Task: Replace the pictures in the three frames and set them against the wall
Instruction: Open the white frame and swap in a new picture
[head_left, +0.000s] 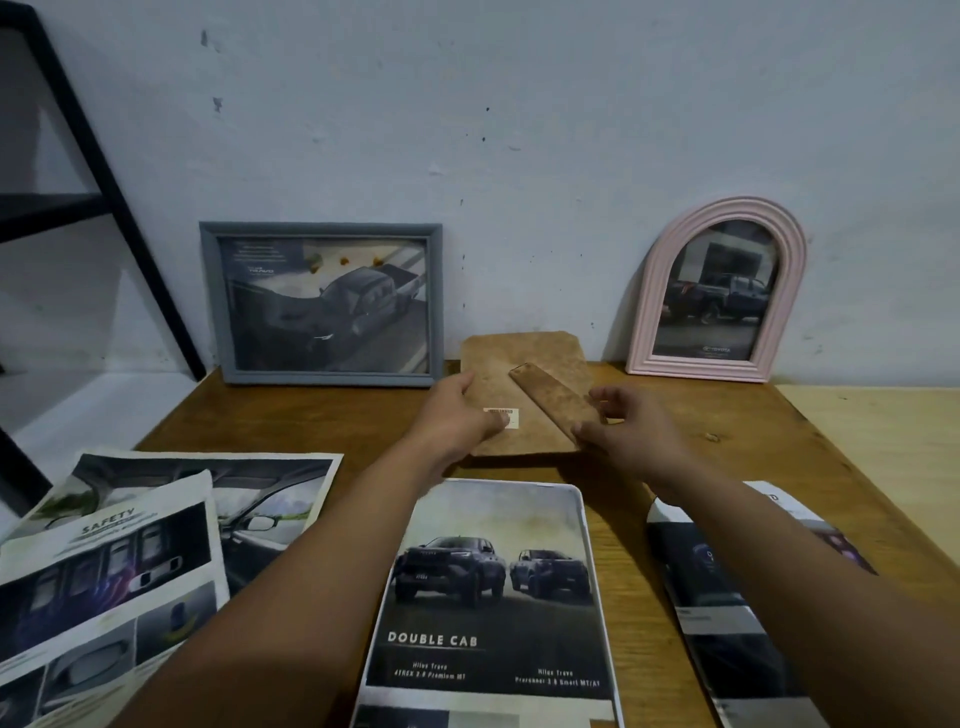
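Two frames at wall, one backing in my hands.
My left hand (457, 415) and right hand (631, 436) grip the brown fibreboard frame back (519, 384) over the wooden desk (322, 421); grey rectangular frame (322, 304) and pink arched frame (719, 291) lean upright.

left arm: bare from the near edge of view to the wrist, no sleeve showing
right arm: bare likewise, no sleeve showing
left hand (457, 415): bare, no glove, ring or watch seen
right hand (631, 436): bare, no glove, ring or watch seen
markings: cannot tell in the dim light

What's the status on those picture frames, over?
Left hand and right hand grip third frame, back showing. Grey frame, pink frame against wall. Nothing blocking.
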